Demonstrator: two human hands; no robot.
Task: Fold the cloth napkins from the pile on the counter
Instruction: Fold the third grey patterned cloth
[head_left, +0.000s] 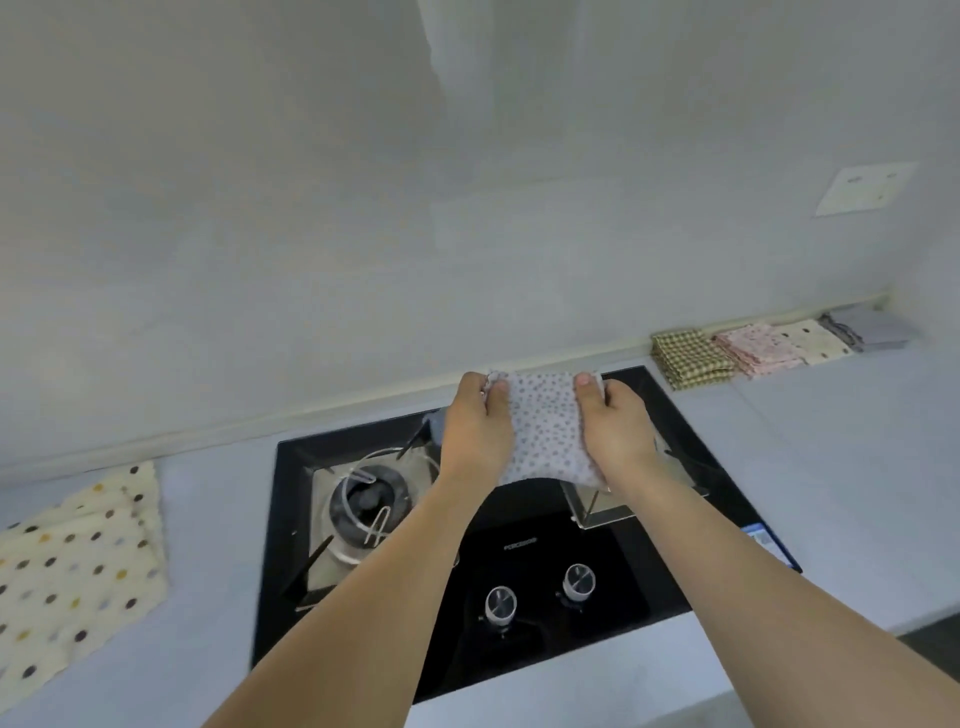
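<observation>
**Both hands hold a spotted napkin above the hob**

Two bare forearms reach in from the bottom edge, over the black hob (524, 561) set into the pale counter (831, 467). Between them, at the hob's near edge, sit two round knobs (540, 592). To the left of the arms is a burner (366, 506) under its metal pan support.

Further out, the left hand (475, 431) and right hand (615, 431) hold a small grey-white napkin (545, 426) with dark spots, lifted above the hob's far half. Each hand grips one side edge: thumbs lie on the near face close to the top corners, and the fingers curl behind the cloth, out of sight. The napkin hangs between the hands, its lower edge free.

On the counter at the left lies a cream napkin (78, 566) with coloured dots, spread out loosely and partly cut off by the frame edge. At the far right, along the wall (311, 234), a row of folded napkins (769, 348) lies overlapping: green check, pink print, cream dotted, then grey. A pale plate (865, 188) is fixed to the wall above them.
</observation>
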